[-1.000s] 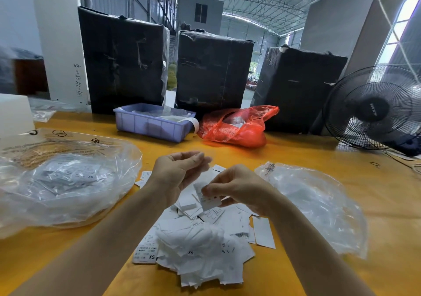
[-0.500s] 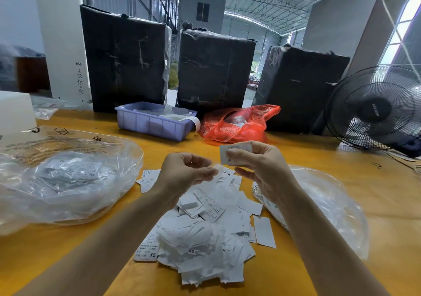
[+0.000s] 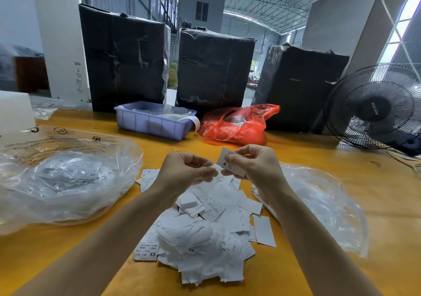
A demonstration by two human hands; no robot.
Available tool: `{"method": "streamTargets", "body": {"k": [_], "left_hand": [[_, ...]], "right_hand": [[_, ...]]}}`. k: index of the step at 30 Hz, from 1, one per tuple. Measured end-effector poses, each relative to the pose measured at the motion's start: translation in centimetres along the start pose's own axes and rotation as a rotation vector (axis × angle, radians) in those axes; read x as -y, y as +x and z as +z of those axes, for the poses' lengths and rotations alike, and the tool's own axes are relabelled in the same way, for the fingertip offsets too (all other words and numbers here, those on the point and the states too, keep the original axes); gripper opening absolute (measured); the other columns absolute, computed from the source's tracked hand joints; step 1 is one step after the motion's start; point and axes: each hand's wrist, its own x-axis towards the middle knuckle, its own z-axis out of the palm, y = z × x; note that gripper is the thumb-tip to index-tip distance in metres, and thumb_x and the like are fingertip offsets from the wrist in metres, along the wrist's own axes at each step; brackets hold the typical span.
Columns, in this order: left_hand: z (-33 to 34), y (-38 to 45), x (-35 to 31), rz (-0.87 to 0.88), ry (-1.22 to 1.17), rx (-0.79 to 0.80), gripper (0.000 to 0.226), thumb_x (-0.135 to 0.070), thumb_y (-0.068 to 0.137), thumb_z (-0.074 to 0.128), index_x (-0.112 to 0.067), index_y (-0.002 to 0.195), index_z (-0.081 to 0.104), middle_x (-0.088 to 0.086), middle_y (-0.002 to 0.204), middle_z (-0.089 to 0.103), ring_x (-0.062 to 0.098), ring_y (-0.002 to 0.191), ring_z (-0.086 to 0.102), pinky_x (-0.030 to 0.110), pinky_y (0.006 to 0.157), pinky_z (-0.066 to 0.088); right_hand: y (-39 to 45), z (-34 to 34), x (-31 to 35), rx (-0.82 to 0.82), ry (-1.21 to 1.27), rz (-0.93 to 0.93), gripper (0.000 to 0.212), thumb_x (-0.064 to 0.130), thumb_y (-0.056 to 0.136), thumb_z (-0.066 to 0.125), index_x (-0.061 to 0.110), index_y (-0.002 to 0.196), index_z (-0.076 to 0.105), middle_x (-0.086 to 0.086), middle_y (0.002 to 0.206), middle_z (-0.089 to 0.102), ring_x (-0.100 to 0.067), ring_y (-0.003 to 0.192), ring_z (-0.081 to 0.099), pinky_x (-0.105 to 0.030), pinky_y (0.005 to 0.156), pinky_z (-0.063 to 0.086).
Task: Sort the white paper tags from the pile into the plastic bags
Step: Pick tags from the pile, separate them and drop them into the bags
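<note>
Right hand (image 3: 255, 165) grip pinched on 1 M tag (image 3: 230, 162); left hand (image 3: 184, 172) grip curled, contents unclear. Risk: tag misread, dropped in XS bag (image 3: 68, 177)

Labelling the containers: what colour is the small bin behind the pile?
Light purple bin, seen in the head view.

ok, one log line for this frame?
step: tag check | right hand: pinching M tag | left hand: curled beside it, contents unclear | pile: unsorted
</note>
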Motion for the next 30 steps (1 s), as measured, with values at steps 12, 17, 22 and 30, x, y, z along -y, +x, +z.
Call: {"method": "streamTargets", "body": {"k": [12, 17, 22, 30], "left_hand": [[-0.3, 0.3, 0.3, 0.007, 0.011, -0.015, 0.019, -0.006, 0.072, 0.077, -0.005, 0.088, 0.069, 0.009, 0.079, 0.074, 0.016, 0.069, 0.071, 0.025, 0.074, 0.056], [-0.1, 0.4, 0.5, 0.008, -0.013, -0.012, 0.013, -0.002, 0.075, 0.074, -0.002, 0.086, 0.069, 0.006, 0.070, 0.072, 0.015, 0.064, 0.070, 0.021, 0.067, 0.058], [-0.2, 0.6, 0.6, 0.016, -0.026, -0.012, 0.005, -0.005, 0.077, 0.073, -0.008, 0.079, 0.070, 0.003, 0.071, 0.074, 0.016, 0.069, 0.071, 0.026, 0.073, 0.057], [-0.1, 0.6, 0.8, 0.014, -0.056, 0.001, 0.005, -0.004, 0.075, 0.073, -0.004, 0.078, 0.070, -0.014, 0.060, 0.069, 0.010, 0.061, 0.070, 0.018, 0.059, 0.056]], "right_hand": [[0.1, -0.3, 0.1, 0.102, -0.084, 0.079, 0.011, 0.006, 0.081, 0.071, 0.003, 0.083, 0.061, -0.008, 0.072, 0.070, -0.020, 0.057, 0.071, -0.018, 0.049, 0.051], [-0.1, -0.4, 0.0, 0.220, -0.149, 0.143, 0.015, 0.013, 0.080, 0.074, 0.004, 0.084, 0.062, -0.003, 0.064, 0.071, -0.018, 0.060, 0.071, -0.018, 0.051, 0.050], [-0.1, -0.7, 0.0, 0.295, -0.196, 0.177, 0.014, 0.010, 0.075, 0.077, 0.006, 0.081, 0.064, -0.002, 0.065, 0.071, -0.016, 0.057, 0.069, -0.025, 0.059, 0.051], [-0.3, 0.3, -0.4, 0.262, -0.288, 0.036, 0.029, 0.006, 0.070, 0.081, 0.002, 0.091, 0.061, -0.013, 0.078, 0.069, -0.016, 0.054, 0.068, -0.024, 0.057, 0.051]]}}
